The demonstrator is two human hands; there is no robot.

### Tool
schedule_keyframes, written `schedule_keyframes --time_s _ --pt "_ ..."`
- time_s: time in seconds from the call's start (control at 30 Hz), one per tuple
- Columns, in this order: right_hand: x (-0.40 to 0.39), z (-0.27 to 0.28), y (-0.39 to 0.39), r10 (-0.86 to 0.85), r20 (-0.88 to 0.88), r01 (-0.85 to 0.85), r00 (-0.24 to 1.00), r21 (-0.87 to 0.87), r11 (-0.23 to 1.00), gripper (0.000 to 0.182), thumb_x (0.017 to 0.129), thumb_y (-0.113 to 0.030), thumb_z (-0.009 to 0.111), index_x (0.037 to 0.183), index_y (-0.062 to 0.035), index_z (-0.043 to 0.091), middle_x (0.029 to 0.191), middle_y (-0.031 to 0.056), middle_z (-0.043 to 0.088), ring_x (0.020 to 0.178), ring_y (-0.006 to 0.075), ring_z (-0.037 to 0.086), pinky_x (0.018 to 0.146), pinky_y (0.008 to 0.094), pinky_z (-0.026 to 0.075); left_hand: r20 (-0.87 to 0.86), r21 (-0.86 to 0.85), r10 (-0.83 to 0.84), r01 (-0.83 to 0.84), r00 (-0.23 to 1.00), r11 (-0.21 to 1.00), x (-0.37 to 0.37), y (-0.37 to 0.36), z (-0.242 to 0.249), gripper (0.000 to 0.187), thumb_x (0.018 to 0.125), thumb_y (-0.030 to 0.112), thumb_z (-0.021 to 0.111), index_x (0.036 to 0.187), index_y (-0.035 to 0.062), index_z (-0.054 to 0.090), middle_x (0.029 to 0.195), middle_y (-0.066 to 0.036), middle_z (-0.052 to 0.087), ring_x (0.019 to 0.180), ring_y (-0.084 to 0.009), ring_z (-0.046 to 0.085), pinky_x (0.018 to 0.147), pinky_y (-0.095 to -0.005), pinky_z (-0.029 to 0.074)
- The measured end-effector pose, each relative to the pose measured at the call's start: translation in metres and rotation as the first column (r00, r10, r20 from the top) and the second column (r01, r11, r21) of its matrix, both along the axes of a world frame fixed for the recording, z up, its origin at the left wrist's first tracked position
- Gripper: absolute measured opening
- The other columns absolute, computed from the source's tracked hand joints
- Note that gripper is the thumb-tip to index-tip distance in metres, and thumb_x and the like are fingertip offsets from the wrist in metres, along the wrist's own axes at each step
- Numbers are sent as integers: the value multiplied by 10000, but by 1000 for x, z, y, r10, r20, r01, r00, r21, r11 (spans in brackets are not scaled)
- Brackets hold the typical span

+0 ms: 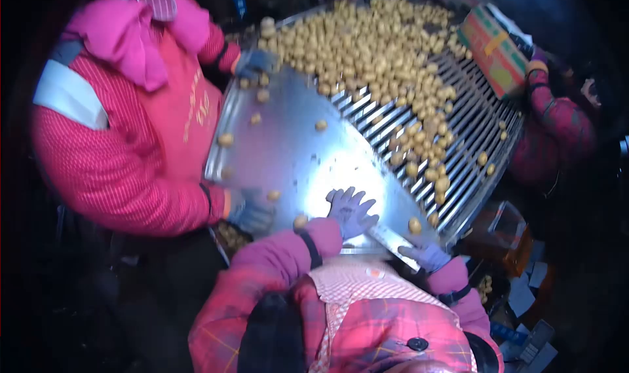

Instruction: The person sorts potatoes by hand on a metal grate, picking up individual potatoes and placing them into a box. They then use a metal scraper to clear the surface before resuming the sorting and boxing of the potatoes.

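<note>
1. Hands: left hand [352,212], gloved, fingers spread, palm down, on or just above the smooth metal; contact cannot be confirmed. Right hand [426,255], gloved, fingers bent at the near edge; whether it grips the edge strip cannot be told.

2. Sorting table [481,199]: broad metal surface in front of the wearer, its farther and right-hand portion formed of parallel bars.

3. Co-worker [124,144]: positioned at the left side of the table, both gloved hands near its edge.

4. Smooth plate [282,130]: nearer and left-hand portion of the table; the left hand lies over its near part.

5. Potato heap [367,45]: spread across the far side, with a tail extending toward the wearer over the bars. It lies ahead of both hands, well apart from them.

6. Printed carton [495,52]: at the far right edge, beside a second person's gloved hand.

7. Edge strip [395,245]: pale and flat, long axis running obliquely from beside the left wrist to the right fingertips. Whether it is loose or fixed cannot be determined.

8. Single potatoes: one potato [415,225] lies just ahead of the right hand, the nearer hand; another potato [301,222] lies left of the left hand, beside the sleeve.
</note>
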State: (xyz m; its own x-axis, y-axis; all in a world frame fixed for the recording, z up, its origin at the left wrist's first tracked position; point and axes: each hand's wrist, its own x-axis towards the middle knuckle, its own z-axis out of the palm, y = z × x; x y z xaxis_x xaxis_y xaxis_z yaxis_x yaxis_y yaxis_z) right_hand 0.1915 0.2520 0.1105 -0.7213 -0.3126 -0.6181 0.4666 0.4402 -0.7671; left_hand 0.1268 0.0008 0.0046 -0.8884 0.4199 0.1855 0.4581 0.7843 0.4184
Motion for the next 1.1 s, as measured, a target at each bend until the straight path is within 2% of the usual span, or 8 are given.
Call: schedule_keyframes --time_s 0.13,0.4,0.5,0.57,0.6,0.63,0.83,1.1 --pt "17 8 -2 -84 110 76 990 77 994 485 862 -193 673 1288 13 567 1140 101 650 1044 152 581 910 334 467 334 16 -165 169 928 985 13 -5 -7 538 849 564 507 1213 183 615 1249 -130 560 1199 -360 454 938 -542 378" --pt "-45 -42 -97 -83 -81 88 993 55 995 484 864 -325 640 1162 57 618 1044 121 672 921 206 622 828 312 482 -269 184 549 -518 791 836 -27 -98 -12 464 845 410 612 1195 105 609 1253 -146 555 1251 -328 434 1056 -497 311" --pt "-52 -36 -75 345 -645 -286 682 199 937 468 875 -346 629 1127 49 618 975 88 658 863 186 620 786 313 491 261 684 501 -524 825 507 -21 -120 2 406 859 344 618 1183 100 597 1159 -129 604 1211 -333 461 1003 -468 373" --pt "-40 -19 -66 -30 114 56 993 -228 972 435 881 -340 615 1122 22 607 919 52 636 816 164 609 746 307 491 794 553 -271 -832 544 -51 -12 -122 24 389 878 289 629 1215 103 572 1079 -89 633 1124 -314 519 920 -436 428" --pt "-35 -14 -66 -16 102 39 995 -228 973 435 881 -340 615 1122 22 607 919 52 636 816 164 609 746 307 491 319 847 -488 -476 812 -238 -25 -111 -42 415 887 284 643 1248 105 541 1070 -46 625 1007 -255 567 856 -387 455" --pt "-27 -9 -67 -35 118 63 992 -248 967 429 876 -326 617 1142 11 599 928 46 632 834 151 600 759 295 482 629 639 -331 -710 703 -295 8 -88 84 393 898 246 640 1239 83 535 1052 -37 614 932 -195 570 812 -330 465" --pt "-37 -26 -48 15 -239 -81 971 -267 960 505 849 -293 650 1250 -4 544 1065 54 619 1007 128 552 898 274 433 217 912 -69 -177 974 369 17 -44 154 555 870 276 678 1268 -61 487 1082 -150 643 977 -196 618 873 -331 484" --pt "-35 -21 -44 -20 -238 -77 971 -393 916 680 853 -338 691 1369 25 439 1234 102 575 1161 180 515 1010 305 382 245 865 -133 -155 960 478 22 -32 180 552 865 231 685 1289 -66 494 1082 -167 651 989 -194 627 879 -327 491"
